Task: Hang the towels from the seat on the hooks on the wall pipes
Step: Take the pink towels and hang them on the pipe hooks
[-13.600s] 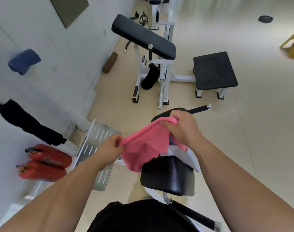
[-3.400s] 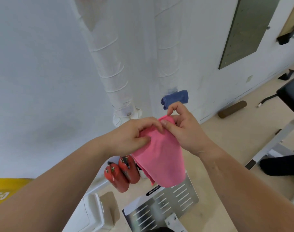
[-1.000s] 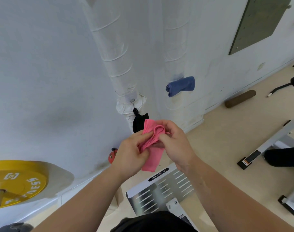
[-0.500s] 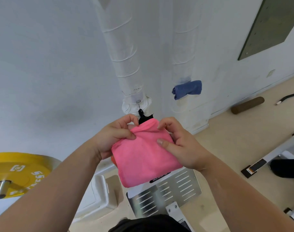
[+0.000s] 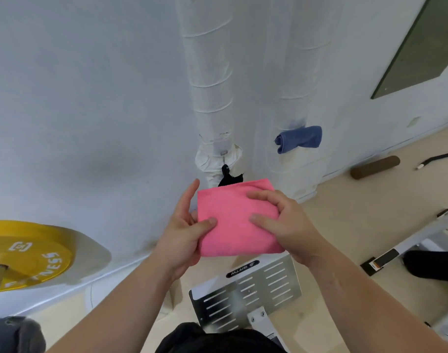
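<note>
Holding the pink towel (image 5: 233, 220) flat between both hands, the person faces the left wall pipe (image 5: 210, 98). Half a second ago its top was bunched up close to the pipe; now it is spread into a neat folded square whose top edge overlaps the black towel (image 5: 229, 178) hanging at 12 o'clock. The left hand (image 5: 182, 233) pinches the 9 o'clock edge, thumb on the front; the right hand (image 5: 286, 225) clamps the 3 o'clock edge with curled fingers. A blue towel (image 5: 299, 138) hangs at 2 o'clock. Probably the pink one is not hooked yet, its loop out of sight, so hanging remains to do
</note>
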{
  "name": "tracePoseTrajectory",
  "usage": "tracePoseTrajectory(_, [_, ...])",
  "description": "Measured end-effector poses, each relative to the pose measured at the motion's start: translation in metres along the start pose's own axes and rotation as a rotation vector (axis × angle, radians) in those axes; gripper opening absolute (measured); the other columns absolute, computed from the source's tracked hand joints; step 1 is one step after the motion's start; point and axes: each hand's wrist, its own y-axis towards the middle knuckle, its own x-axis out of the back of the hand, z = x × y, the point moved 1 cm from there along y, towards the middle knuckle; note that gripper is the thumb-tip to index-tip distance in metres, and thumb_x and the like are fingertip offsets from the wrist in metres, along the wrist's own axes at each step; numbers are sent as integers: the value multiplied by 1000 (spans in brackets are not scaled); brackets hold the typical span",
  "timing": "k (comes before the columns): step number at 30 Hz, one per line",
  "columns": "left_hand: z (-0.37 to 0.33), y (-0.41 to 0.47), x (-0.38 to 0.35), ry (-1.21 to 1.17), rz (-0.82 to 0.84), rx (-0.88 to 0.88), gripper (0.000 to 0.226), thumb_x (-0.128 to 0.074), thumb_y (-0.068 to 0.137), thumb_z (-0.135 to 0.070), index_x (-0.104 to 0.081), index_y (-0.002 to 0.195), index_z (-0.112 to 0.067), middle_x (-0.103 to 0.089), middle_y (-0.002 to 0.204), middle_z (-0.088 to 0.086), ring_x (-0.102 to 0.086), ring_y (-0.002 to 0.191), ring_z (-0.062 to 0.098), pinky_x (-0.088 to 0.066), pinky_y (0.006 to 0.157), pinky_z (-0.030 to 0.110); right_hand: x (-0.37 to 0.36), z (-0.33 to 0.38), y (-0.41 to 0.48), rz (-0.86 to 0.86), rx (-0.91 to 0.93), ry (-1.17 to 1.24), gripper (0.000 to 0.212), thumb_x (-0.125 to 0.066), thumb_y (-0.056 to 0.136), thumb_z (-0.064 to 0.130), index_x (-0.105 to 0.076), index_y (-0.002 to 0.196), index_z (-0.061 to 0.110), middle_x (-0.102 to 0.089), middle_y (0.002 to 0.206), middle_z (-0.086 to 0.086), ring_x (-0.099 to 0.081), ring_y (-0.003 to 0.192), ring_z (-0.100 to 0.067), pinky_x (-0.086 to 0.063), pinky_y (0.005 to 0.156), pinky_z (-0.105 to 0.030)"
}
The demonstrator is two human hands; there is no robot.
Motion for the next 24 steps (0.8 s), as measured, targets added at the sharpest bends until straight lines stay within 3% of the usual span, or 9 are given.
tracePoseTrajectory(3, [-18, 0, 0, 112, -152, -132, 36, -56, 98, 2, -67, 114, -29, -58, 96, 17, -55, 67, 22, -45, 62, 33, -12, 1, 9, 41, -46, -95, 62, -85, 77, 12, -63, 130, 37, -50, 132, 6, -56, 114, -4, -53, 89, -20])
tracePoseTrajectory(6, [-28, 6, 18, 246, -183, -173, 29, -54, 100, -1, -73, 87, -19, -56, 86, 13, -44, 65, 22, -36, 53, 28, -30, 10, 22, 36, -35, -151, 74, -86, 75, 13, -56, 138, 38, -48, 131, 8, -54, 116, -7, -51, 86, -15])
tracePoseTrajectory(8, [-39, 9, 32, 281, -91, -159, 33, -65, 94, -1, -76, 97, -31, -61, 92, 9, -46, 71, 25, -39, 62, 39, -41, 19, 31, 29, -20, -166, 81, -89, 71, 18, -53, 139, 43, -47, 133, 9, -54, 118, -7, -51, 91, -19])
tracePoseTrajectory(11, [-59, 16, 56, 368, 36, -126, 65, -81, 77, 4, -69, 116, -46, -63, 118, 6, -60, 73, 28, -50, 65, 42, -58, 35, 44, 61, -16, -136, 92, -92, 61, 26, -51, 139, 49, -46, 139, 8, -55, 122, -11, -53, 97, -31])
tracePoseTrajectory(14, [-77, 26, 81, 376, 63, -145, 72, -80, 72, 6, -66, 118, -48, -66, 112, 11, -60, 68, 28, -50, 60, 43, -77, 53, 51, 100, -36, -114, 81, -90, 68, 10, -59, 133, 47, -52, 137, 3, -59, 121, -17, -57, 95, -36])
tracePoseTrajectory(18, [-91, 35, 105, 384, 30, -152, 73, -72, 80, 15, -65, 125, -42, -68, 81, -5, -56, 72, 25, -48, 64, 42, -102, 68, 57, 114, -46, -168, 62, -84, 76, 3, -69, 123, 41, -65, 124, 9, -65, 109, -5, -57, 92, -29])
tracePoseTrajectory(20, [-93, 38, 114, 374, 36, -165, 73, -74, 80, 14, -63, 133, -35, -67, 82, -6, -56, 73, 25, -48, 66, 43, -108, 72, 61, 32, -39, -179, 65, -83, 77, 0, -66, 128, 36, -64, 122, 11, -65, 104, 0, -57, 89, -27])
tracePoseTrajectory(22, [-94, 42, 121, 391, 45, -158, 74, -77, 79, 11, -61, 137, -32, -68, 88, 6, -57, 74, 26, -47, 70, 41, -110, 74, 62, -12, -45, -205, 72, -83, 76, -2, -60, 135, 34, -61, 124, 12, -63, 105, 2, -56, 88, -24])
tracePoseTrajectory(24, [-97, 45, 125, 500, 64, -190, 75, -82, 76, 4, -61, 137, -35, -73, 101, 7, -66, 77, 19, -52, 72, 25, -110, 76, 63, -46, -59, -298, 79, -84, 76, 2, -55, 139, 39, -57, 125, 20, -60, 107, 7, -53, 88, -18])
